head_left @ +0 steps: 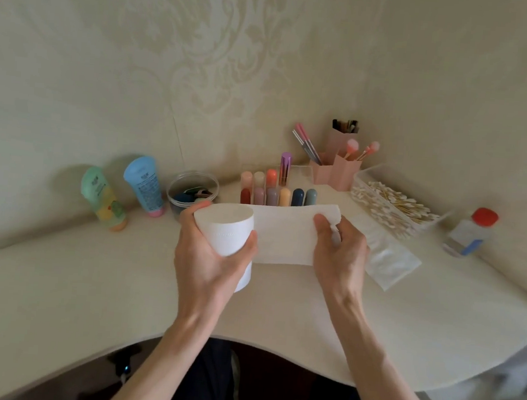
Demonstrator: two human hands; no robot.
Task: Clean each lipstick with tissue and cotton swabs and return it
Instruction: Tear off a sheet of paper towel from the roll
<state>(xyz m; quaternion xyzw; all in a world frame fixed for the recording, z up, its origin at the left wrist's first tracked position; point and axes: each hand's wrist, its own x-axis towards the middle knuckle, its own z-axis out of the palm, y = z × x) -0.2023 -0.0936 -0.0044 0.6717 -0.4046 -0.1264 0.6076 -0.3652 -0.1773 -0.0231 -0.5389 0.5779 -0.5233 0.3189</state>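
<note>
The left hand has its grip clamped round the white tissue roll; the faint embossed lettering on the roll is unreadable. The right hand pinches the unrolled sheet stretched between them. Behind, on the counter, stand the lipsticks, with the cotton swabs to their right. The labels on the two tubes at left are blurred.

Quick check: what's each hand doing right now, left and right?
Left hand: grips the tissue roll.
Right hand: pinches the loose end of the tissue sheet pulled from the roll.
</note>
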